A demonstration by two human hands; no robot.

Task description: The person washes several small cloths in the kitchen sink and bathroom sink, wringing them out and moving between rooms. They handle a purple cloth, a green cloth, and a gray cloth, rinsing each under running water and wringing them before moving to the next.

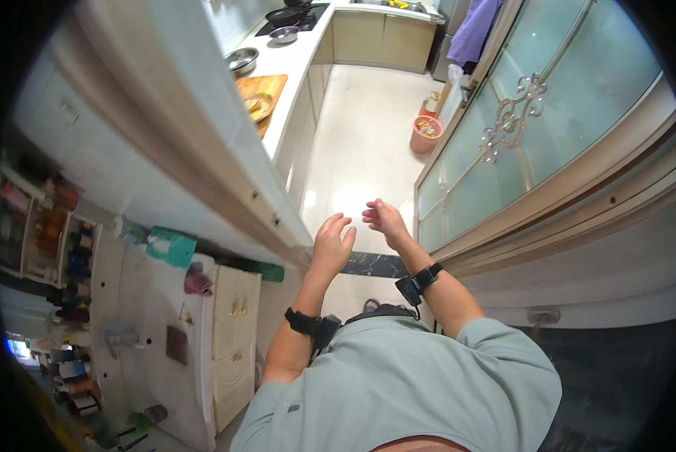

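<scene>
My left hand (333, 244) and my right hand (385, 222) are raised in front of my body, apart from each other, with nothing in them. Their fingers are loosely bent and spread. Below them runs a dark marbled threshold strip (374, 264) in a kitchen doorway. To the right of my right hand stands a frosted glass door (473, 186) with an ornate metal handle (510, 121). The door frame (259, 209) passes to the left of my left hand. Each forearm wears a black strap with a small device.
A white counter (293, 79) holds a wooden cutting board (273, 85) with a plate of food (259, 105), metal bowls (242, 61) and a hob with a black pan (283, 17). A pink bin (422, 144) stands by the door. A washbasin cabinet (233, 339) is at left.
</scene>
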